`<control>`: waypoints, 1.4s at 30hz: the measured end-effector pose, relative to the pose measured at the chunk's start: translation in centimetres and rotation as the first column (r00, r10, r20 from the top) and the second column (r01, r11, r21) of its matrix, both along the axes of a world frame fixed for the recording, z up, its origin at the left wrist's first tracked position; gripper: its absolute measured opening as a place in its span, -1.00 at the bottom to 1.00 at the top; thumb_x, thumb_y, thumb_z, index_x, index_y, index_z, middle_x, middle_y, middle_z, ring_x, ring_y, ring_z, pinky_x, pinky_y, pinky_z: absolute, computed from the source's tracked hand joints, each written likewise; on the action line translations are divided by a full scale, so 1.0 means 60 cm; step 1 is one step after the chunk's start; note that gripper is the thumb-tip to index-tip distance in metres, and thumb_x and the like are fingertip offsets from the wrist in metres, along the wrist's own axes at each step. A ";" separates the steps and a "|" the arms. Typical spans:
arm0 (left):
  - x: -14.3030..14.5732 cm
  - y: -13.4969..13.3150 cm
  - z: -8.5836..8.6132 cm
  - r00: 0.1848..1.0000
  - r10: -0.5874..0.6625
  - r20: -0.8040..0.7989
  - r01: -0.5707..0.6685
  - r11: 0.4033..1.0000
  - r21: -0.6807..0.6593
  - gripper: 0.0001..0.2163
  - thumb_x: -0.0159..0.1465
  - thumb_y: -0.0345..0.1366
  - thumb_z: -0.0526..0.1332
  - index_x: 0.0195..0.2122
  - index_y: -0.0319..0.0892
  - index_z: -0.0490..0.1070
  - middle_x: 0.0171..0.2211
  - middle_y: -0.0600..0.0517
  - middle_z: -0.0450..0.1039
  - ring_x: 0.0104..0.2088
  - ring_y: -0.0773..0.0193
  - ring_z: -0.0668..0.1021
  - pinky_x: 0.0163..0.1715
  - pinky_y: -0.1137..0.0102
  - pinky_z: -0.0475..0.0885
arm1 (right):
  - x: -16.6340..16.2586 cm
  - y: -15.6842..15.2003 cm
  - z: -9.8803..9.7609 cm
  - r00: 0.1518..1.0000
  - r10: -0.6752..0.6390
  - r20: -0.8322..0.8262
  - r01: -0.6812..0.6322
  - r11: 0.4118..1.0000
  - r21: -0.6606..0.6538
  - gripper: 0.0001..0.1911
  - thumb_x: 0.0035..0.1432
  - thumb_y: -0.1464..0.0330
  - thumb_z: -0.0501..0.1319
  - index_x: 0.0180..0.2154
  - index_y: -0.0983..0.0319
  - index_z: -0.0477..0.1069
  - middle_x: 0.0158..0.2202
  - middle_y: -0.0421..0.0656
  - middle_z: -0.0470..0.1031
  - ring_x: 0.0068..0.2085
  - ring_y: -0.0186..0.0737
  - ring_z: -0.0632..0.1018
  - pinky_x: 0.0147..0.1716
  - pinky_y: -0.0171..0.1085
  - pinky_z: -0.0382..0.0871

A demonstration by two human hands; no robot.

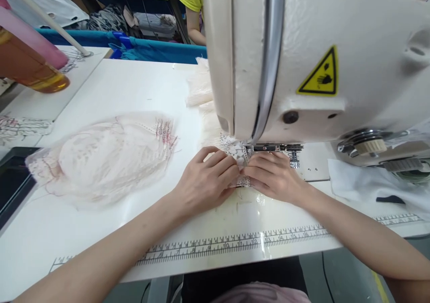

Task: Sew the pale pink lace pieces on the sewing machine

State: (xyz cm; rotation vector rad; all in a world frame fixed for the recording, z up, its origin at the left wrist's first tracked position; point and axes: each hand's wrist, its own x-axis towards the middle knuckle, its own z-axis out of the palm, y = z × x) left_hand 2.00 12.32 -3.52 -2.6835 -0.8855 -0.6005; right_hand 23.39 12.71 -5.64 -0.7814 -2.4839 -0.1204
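A strip of white lace fabric point(233, 145) lies under the head of the sewing machine point(248, 70), close to its presser foot. My left hand point(211, 176) rests on the left side of the lace, its fingers curled and pressed onto the cloth. On the other side, my right hand point(273, 174) pinches the lace near the needle area with bent fingers. Both hands almost meet at the lace's front edge. Cream gauzy cloth point(206, 110) trails behind, partly hidden by the machine head. The fingertips and needle are hidden.
A bundle of sheer lace pieces point(114, 160) lies left on the white table point(141, 86). A dark phone-like object point(15, 182) and amber and pink bottles point(36, 61) are farther left. White cloth point(363, 186) sits right. A ruler strip point(228, 245) runs along the front edge. Another person's arm point(195, 25) shows behind.
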 end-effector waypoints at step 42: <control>-0.015 0.022 -0.010 0.992 -0.056 -0.115 0.043 0.993 -0.114 -0.56 0.22 -0.32 0.06 0.11 -0.35 0.34 0.08 -0.14 0.41 0.05 0.01 0.49 0.02 0.11 0.42 | -0.015 -0.006 -0.009 0.978 0.174 -0.113 -0.159 0.978 0.134 -0.89 0.17 0.55 0.20 -0.37 0.26 0.42 -0.39 -0.29 0.55 -0.30 -0.35 0.53 -0.32 -0.34 0.46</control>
